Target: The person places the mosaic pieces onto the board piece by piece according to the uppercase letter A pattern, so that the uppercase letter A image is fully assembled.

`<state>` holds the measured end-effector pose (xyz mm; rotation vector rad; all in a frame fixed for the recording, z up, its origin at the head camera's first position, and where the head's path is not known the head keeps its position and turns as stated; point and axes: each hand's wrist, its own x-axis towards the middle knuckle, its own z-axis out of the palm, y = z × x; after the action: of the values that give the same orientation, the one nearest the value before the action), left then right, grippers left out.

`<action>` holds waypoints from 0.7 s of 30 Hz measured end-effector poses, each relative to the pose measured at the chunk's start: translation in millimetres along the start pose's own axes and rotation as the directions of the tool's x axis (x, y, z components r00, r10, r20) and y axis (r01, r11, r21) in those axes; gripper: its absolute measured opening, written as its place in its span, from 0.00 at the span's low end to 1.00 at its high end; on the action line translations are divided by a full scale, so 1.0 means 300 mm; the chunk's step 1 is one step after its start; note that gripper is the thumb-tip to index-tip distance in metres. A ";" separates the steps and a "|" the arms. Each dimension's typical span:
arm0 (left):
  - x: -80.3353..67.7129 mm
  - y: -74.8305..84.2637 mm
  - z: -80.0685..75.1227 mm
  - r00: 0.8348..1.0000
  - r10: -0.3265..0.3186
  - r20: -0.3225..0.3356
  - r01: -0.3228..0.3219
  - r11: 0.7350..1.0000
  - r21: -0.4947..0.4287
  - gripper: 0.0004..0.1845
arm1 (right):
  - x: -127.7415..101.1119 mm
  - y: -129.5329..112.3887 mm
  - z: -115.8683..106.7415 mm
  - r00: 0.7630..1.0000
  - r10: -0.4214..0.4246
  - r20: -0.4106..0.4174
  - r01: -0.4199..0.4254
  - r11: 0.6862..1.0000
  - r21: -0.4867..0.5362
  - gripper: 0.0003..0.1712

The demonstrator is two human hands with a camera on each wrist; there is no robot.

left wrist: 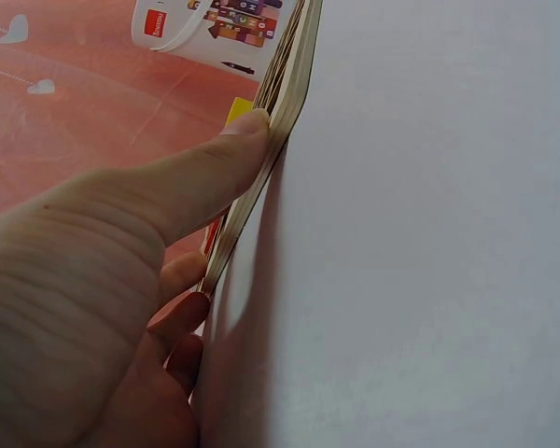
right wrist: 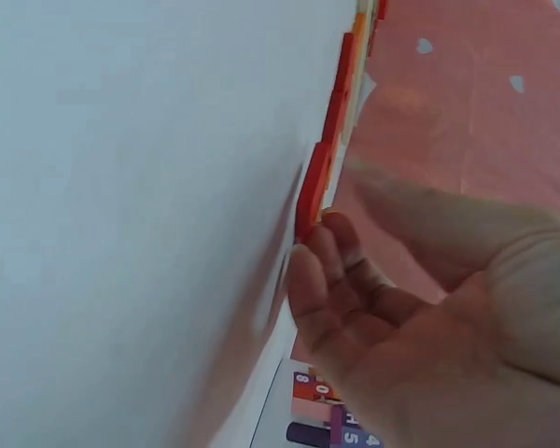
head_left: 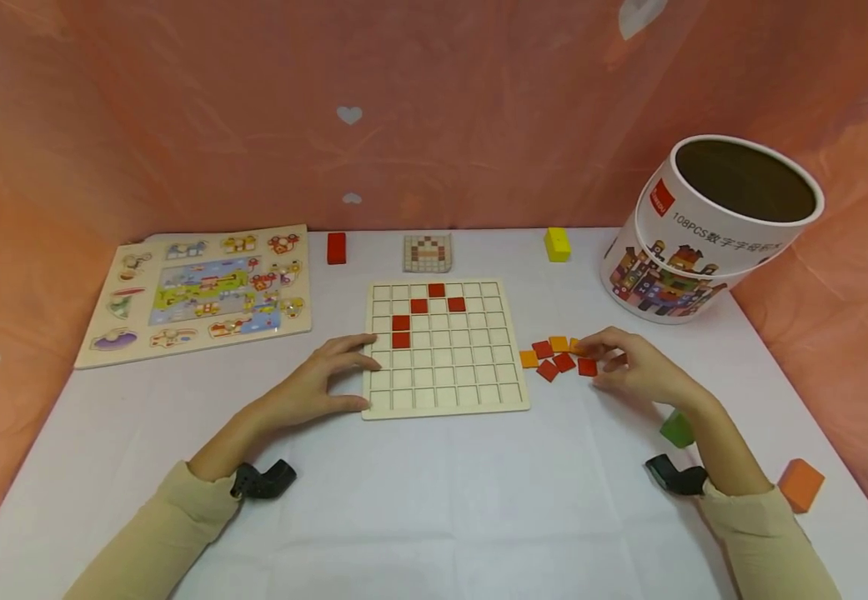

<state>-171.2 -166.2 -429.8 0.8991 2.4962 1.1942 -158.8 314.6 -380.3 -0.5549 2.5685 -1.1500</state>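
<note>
My left hand (head_left: 332, 375) rests at the left edge of a pale wooden grid board (head_left: 441, 375), fingertips over the rim and thumb at its lower left corner. In the left wrist view, the thumb (left wrist: 215, 173) lies along the board's edge (left wrist: 278, 140). Several red tiles (head_left: 401, 322) sit in the board's upper left and top cells. To the right of the board, my right hand (head_left: 632, 362) is over a loose group of red tiles (head_left: 564, 362) and orange tiles (head_left: 559, 343). Its fingertips are beside a red tile (right wrist: 311, 191), with the thumb apart from the fingers.
Behind the board lie a small pattern card (head_left: 428, 253), a red block (head_left: 336, 248) and a yellow block (head_left: 557, 245). A picture puzzle (head_left: 201, 292) is at the left. A large white bucket (head_left: 704, 233) stands back right. A green block (head_left: 678, 428) and orange block (head_left: 801, 485) flank the right forearm.
</note>
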 end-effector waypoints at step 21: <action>-0.002 0.009 -0.004 1.000 0.000 -0.002 0.000 1.000 -0.012 0.23 | 0.012 0.015 0.026 0.998 0.005 0.055 -0.003 0.999 -0.037 0.16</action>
<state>-170.1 -165.9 -427.0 0.8951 2.4877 1.2094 -160.0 310.5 -389.2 -0.5814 2.5479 -1.0727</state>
